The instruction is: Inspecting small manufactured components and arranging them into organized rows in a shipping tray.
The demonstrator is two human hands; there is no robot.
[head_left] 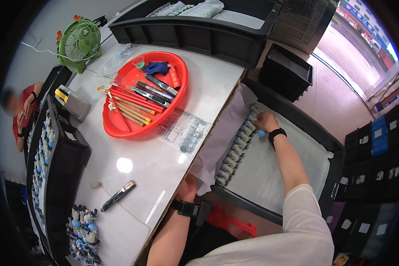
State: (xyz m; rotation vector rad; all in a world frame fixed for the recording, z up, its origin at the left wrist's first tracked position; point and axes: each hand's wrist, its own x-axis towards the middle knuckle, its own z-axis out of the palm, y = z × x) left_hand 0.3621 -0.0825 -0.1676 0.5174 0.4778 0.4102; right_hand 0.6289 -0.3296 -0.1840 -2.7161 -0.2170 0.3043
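Several small figurines (237, 149) stand close-packed in a slanting row inside a black tray (334, 175), along its table-side edge, from the near corner to the far one. They are mostly cream or greyish-white, with light blue and darker parts, and look much alike, each nearly touching its neighbour. They rest on a white sheet (270, 177) that lines the tray; beyond the row, toward the opposite edge, the sheet lies bare. Crumpled pale wrapping (215, 146) spills over the table-side rim.

The right hand (266, 122) is at the row's far end, fingers bent down against the last figurines, a light blue ball (261, 133) showing just under the palm. Whether the fingers are closed on a piece cannot be told, since the hand covers it. The left hand (188, 188), well apart from the right, is at the edge of the white table (102, 159), beside the wrapping; its fingers are largely hidden, so its grip cannot be made out.

More pieces in the same colours form a jumbled cluster (83, 230) by the table's near left corner, too crowded to separate. Others fill a black bin (77, 148) at the left edge, strongly bent by the lens. Faces and fine details are too small to read.
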